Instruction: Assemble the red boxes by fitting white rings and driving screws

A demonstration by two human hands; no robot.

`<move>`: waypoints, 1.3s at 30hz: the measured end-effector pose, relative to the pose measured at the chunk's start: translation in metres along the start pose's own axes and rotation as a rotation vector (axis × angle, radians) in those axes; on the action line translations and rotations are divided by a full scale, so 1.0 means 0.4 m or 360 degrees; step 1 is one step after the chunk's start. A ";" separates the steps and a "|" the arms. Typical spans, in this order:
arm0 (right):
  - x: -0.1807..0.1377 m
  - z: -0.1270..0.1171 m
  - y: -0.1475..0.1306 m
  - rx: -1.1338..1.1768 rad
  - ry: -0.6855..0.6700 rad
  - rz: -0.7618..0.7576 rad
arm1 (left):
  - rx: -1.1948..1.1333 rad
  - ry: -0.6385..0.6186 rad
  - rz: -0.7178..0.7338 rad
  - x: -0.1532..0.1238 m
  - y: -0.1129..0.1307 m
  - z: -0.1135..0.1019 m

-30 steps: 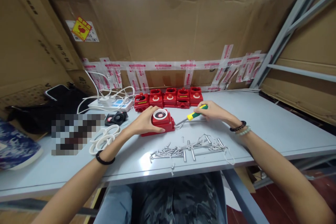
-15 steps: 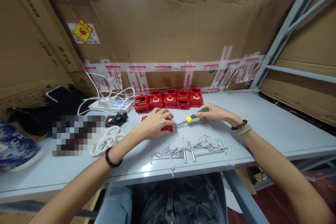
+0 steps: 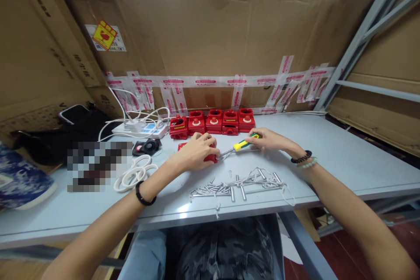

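My left hand (image 3: 198,152) is wrapped over a red housing (image 3: 211,157) on the table and covers most of it. In my right hand (image 3: 266,140) is a screwdriver with a green and yellow handle (image 3: 242,145). Its metal shaft (image 3: 226,153) points left, and the tip meets the right side of the red housing by my left fingertips. Whether the tip sits in a screw I cannot tell. Close in front lie a single screw (image 3: 230,173), a pile of screws (image 3: 210,189) and metal rods with white string (image 3: 252,179).
Several red housings (image 3: 214,121) stand in a row against the cardboard wall (image 3: 210,30). To the left are white rings (image 3: 134,174), a black round part (image 3: 149,146), a white power strip (image 3: 147,130) with cables and a black bag (image 3: 78,131). A grey metal frame (image 3: 357,48) rises at the right.
The camera view has shifted slightly. My left hand still holds the red housing, and the screwdriver's handle has turned a little in my right hand while its tip stays at the housing.
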State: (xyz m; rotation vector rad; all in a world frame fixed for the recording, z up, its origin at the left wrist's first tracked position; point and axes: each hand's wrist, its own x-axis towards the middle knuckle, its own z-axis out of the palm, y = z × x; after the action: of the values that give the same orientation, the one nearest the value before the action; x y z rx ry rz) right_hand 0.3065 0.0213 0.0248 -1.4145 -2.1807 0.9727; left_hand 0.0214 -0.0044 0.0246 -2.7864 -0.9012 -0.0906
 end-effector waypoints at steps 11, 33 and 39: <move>0.003 0.006 -0.007 -0.0084 0.0021 -0.0021 | -0.0027 0.0003 -0.0010 0.002 0.000 0.000; -0.008 0.013 -0.033 0.0305 -0.0038 0.0029 | -0.0072 0.0023 -0.0005 0.002 -0.006 0.004; 0.019 0.030 -0.012 0.0241 0.0258 0.0121 | -0.0123 0.0022 -0.0014 -0.001 -0.008 0.005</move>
State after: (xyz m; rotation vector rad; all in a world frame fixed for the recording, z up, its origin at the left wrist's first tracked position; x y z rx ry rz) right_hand 0.2923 0.0226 0.0194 -1.4595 -1.9087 0.9898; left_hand 0.0192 -0.0014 0.0231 -2.8494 -0.9261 -0.1490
